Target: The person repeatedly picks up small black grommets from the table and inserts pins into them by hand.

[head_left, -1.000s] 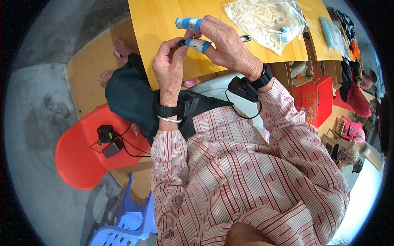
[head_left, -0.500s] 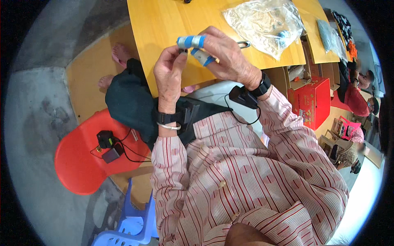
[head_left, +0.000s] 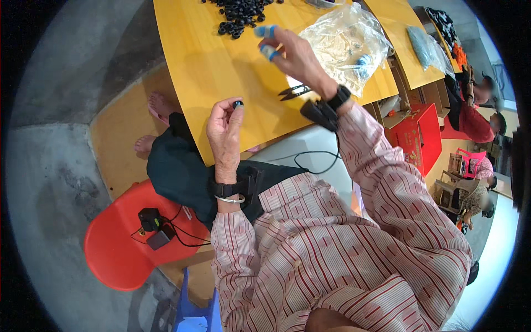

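Note:
My left hand [head_left: 224,133] is closed, with thumb and index finger pinching a small black ring-shaped piece [head_left: 238,104] that shows a bit of blue. Over the yellow table, my right hand [head_left: 298,60] has its fingers apart, and nothing shows between them. Blue and white tape [head_left: 267,52] wraps its thumb and index finger. Black-bladed thread snips [head_left: 295,92] lie on the table below that hand, partly covered by the wrist. A heap of small black rings [head_left: 238,15] is on the table's far side, beyond my right fingertips.
A clear plastic bag [head_left: 345,41] lies on the yellow table [head_left: 204,66], right of my right hand. An open red box [head_left: 415,138] stands at the right. Left of me is a red stool seat [head_left: 119,243] bearing black devices with cables. Other people sit at far right.
My right hand has moved away from the left, and its fingers have parted. The left hand keeps its pinch. The view has shifted, bringing the heap of black rings and the snips into sight.

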`<control>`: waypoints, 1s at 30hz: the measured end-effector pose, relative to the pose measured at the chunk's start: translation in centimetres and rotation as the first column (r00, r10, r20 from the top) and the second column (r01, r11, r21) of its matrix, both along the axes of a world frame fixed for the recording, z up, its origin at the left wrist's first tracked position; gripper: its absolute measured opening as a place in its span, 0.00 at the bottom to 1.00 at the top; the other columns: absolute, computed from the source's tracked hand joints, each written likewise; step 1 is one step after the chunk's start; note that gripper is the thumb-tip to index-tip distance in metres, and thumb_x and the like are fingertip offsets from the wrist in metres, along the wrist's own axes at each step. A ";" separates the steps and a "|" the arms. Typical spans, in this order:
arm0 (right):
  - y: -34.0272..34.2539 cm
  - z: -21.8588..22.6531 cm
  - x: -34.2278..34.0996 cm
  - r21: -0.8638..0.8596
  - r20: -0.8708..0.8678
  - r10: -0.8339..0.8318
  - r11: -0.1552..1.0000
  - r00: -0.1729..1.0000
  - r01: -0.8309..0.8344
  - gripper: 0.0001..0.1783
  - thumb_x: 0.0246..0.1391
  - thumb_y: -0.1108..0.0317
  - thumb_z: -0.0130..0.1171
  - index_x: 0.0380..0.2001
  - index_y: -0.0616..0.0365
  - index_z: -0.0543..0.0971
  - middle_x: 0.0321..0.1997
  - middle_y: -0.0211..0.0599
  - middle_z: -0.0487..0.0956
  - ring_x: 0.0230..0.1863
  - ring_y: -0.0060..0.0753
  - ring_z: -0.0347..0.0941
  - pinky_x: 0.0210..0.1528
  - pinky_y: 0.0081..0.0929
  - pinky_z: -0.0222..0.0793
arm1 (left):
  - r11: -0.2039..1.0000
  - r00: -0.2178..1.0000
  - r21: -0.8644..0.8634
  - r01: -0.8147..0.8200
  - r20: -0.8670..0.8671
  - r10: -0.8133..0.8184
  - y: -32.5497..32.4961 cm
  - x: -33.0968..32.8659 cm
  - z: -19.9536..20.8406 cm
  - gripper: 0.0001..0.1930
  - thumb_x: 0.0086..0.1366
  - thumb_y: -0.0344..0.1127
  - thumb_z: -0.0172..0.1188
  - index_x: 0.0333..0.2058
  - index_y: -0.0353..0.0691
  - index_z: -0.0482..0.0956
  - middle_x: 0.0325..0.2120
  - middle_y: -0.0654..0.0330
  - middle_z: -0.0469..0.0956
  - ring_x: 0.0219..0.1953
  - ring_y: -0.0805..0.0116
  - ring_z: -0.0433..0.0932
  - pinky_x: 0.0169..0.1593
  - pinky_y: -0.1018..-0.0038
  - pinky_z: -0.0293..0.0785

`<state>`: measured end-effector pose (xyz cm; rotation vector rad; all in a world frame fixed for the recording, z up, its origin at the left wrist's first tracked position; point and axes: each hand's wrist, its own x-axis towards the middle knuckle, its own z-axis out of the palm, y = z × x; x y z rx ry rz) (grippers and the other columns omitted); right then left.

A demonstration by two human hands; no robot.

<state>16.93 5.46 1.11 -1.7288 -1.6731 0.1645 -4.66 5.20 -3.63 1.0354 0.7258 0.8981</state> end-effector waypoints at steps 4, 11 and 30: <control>3.8 -2.3 3.8 -0.027 0.191 -0.109 0.993 0.975 0.117 0.13 0.47 0.71 0.57 0.37 0.58 0.71 0.36 0.35 0.79 0.38 0.42 0.73 0.40 0.34 0.70 | 1.000 1.000 -0.018 0.006 0.005 -0.006 0.1 0.2 0.0 0.07 0.61 0.26 0.55 0.39 0.34 0.73 0.28 0.69 0.67 0.31 0.82 0.64 0.36 0.86 0.62; 6.8 -2.9 4.0 -0.042 0.347 -0.167 0.980 0.923 0.193 0.13 0.43 0.68 0.58 0.33 0.57 0.69 0.33 0.38 0.77 0.41 0.44 0.72 0.40 0.39 0.68 | 0.999 0.999 -0.018 0.031 0.020 -0.031 0.3 0.2 -0.5 0.08 0.61 0.27 0.55 0.39 0.34 0.73 0.28 0.68 0.67 0.31 0.82 0.64 0.36 0.86 0.62; -0.9 0.9 -2.1 -0.046 -0.193 0.191 0.978 0.963 -0.203 0.24 0.49 0.68 0.59 0.49 0.59 0.67 0.35 0.36 0.79 0.38 0.34 0.77 0.41 0.27 0.70 | 0.991 0.988 0.001 -0.135 0.075 0.135 0.4 0.1 0.4 0.09 0.62 0.28 0.54 0.41 0.33 0.71 0.29 0.61 0.75 0.27 0.80 0.69 0.33 0.85 0.67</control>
